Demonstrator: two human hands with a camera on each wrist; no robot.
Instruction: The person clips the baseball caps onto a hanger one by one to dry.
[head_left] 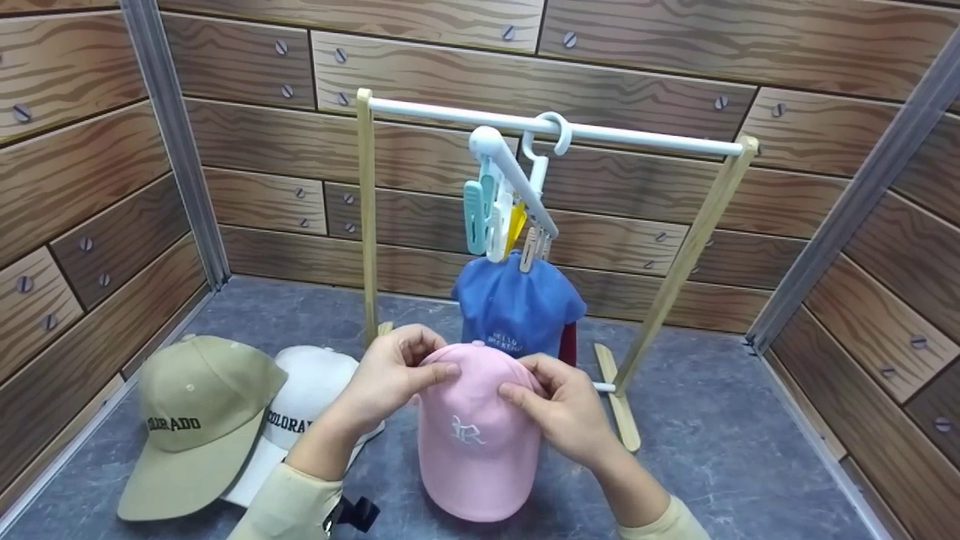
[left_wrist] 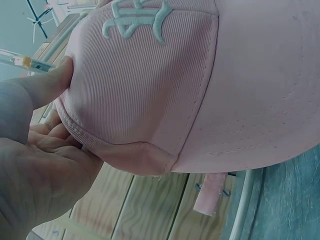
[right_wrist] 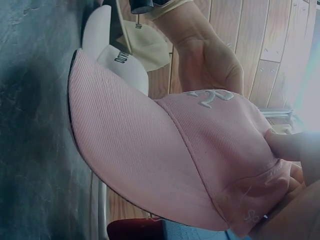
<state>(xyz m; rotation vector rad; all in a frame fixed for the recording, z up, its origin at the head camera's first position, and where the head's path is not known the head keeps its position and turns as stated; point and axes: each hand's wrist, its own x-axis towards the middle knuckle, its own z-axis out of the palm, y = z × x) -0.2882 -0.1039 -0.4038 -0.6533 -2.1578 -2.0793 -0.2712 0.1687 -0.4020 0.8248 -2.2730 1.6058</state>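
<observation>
A pink baseball cap (head_left: 480,469) with a white embroidered letter hangs between both hands, its brim pointing down. My left hand (head_left: 394,379) pinches the crown's upper left, thumb on the front and fingers behind. On the upper right, my right hand (head_left: 566,405) grips the crown the same way. The right wrist view shows that thumb pressing into the pink fabric (right_wrist: 225,135). Just behind the pink cap, a blue cap (head_left: 517,300) with white lettering hangs from clothespins (head_left: 529,249) on a white clip hanger (head_left: 517,180). Fingers behind the pink crown are partly hidden.
The hanger hooks over the white rail (head_left: 637,136) of a wooden-legged rack (head_left: 686,262). More clips (head_left: 474,217) dangle at its near end. A dark red item (head_left: 568,345) shows behind the blue cap. Khaki (head_left: 202,390) and white (head_left: 311,382) caps lie on the left.
</observation>
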